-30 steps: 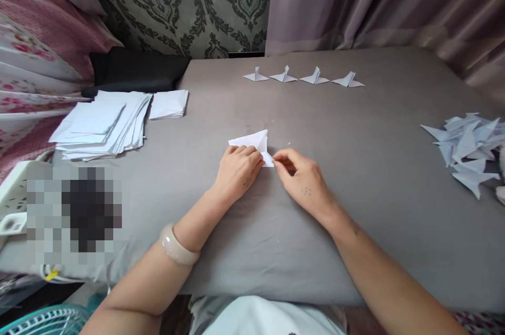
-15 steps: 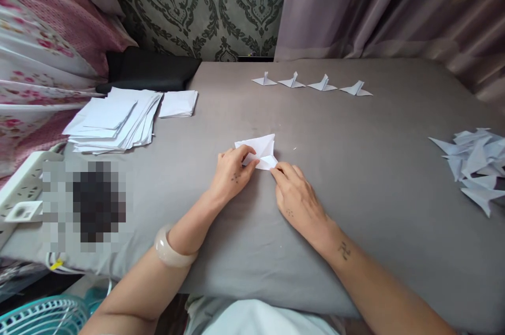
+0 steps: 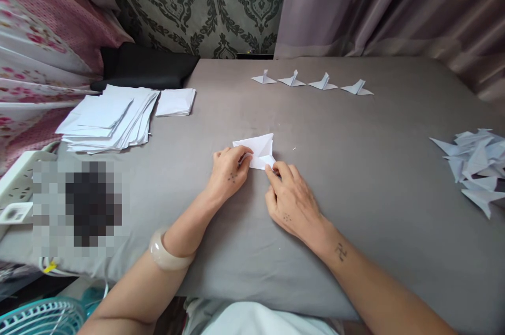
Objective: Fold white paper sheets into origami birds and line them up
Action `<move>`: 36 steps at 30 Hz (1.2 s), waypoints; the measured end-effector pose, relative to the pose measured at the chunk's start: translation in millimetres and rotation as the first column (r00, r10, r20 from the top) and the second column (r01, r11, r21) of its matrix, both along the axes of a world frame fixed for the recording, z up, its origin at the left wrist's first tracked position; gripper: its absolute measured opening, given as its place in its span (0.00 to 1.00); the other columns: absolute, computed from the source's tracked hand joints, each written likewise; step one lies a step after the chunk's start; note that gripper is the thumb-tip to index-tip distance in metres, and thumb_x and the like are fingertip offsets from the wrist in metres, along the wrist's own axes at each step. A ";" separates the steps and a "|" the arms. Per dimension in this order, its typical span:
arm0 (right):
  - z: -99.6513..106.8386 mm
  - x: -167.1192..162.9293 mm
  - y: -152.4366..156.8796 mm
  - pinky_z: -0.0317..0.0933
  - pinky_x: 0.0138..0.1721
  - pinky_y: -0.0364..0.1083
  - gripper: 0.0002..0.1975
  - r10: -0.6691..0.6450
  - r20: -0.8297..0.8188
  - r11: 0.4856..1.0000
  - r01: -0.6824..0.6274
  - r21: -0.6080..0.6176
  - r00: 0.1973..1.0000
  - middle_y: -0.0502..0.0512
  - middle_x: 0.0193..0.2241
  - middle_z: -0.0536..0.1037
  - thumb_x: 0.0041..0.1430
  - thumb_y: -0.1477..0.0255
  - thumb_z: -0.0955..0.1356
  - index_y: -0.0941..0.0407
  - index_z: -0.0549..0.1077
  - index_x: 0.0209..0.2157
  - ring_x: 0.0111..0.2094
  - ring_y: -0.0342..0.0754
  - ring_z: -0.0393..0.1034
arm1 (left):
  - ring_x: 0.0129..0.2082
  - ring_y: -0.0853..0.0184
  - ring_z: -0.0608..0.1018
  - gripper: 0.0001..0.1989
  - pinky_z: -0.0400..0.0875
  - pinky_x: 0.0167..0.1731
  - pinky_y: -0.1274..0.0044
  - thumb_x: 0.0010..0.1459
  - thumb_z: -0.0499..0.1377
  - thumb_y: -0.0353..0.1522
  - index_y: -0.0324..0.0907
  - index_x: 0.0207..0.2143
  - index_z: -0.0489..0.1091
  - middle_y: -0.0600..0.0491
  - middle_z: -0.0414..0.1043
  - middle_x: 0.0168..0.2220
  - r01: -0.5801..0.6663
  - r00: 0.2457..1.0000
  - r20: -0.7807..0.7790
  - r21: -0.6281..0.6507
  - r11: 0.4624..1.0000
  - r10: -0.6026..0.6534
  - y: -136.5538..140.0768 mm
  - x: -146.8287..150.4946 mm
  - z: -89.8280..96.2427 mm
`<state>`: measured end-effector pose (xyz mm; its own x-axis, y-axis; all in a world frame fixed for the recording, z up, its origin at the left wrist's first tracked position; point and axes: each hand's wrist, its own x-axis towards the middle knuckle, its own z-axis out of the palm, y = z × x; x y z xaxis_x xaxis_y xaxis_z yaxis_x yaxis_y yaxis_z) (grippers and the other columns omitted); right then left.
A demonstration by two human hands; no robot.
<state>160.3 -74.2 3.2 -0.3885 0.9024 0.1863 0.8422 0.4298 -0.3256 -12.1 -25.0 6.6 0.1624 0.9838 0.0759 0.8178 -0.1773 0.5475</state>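
And the left grip (image 3: 230,172), no longer draped over the folded paper (image 3: 262,146), now pinches its left side, while opposite, the right grip (image 3: 294,198) touches its corner, clasp impossible to tell, apparently flattening a crease!

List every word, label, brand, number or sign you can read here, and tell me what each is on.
No words, brands or numbers can be read.
One sign: a hooked cross on the right forearm, near the wrist.
Dark dots, not lettering, on the left hand and right hand.
White plug: markings too blurred.
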 end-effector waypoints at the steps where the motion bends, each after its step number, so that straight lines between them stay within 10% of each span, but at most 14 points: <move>1: 0.3 -1.1 -1.0 0.62 0.43 0.51 0.24 -0.004 0.001 1.000 0.004 0.003 1.000 0.64 0.45 0.70 0.57 0.79 0.60 0.63 0.65 0.56 0.44 0.55 0.61 | 0.34 0.65 0.73 0.10 0.62 0.41 0.69 0.62 0.50 0.30 0.44 0.40 0.70 0.53 0.73 0.30 -0.001 1.000 -0.001 0.004 1.000 0.001 0.1 0.2 0.2; 23: 3.3 1.6 -1.5 0.61 0.37 0.48 0.16 -0.051 0.032 0.998 0.050 0.046 0.998 0.61 0.40 0.73 0.58 0.79 0.59 0.61 0.72 0.44 0.41 0.52 0.64 | 0.32 0.68 0.73 0.06 0.64 0.41 0.71 0.59 0.55 0.32 0.43 0.36 0.72 0.55 0.72 0.28 0.003 0.996 0.092 -0.059 0.998 0.003 -1.3 -2.5 9.1; 36: 3.4 20.9 14.7 0.47 0.52 0.53 0.09 -0.080 -0.036 0.940 0.088 0.329 0.996 0.55 0.44 0.74 0.60 0.78 0.63 0.53 0.73 0.38 0.47 0.51 0.61 | 0.44 0.67 0.73 0.07 0.54 0.51 0.69 0.62 0.55 0.31 0.46 0.34 0.72 0.55 0.77 0.41 0.217 0.974 0.013 0.235 0.947 -0.227 -4.0 2.1 4.3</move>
<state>181.2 -59.5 6.6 -0.3064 0.8181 0.4867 0.8741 0.4443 -0.1964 -10.0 -29.0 10.9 0.3668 0.8780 0.3075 0.7219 -0.4771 0.5013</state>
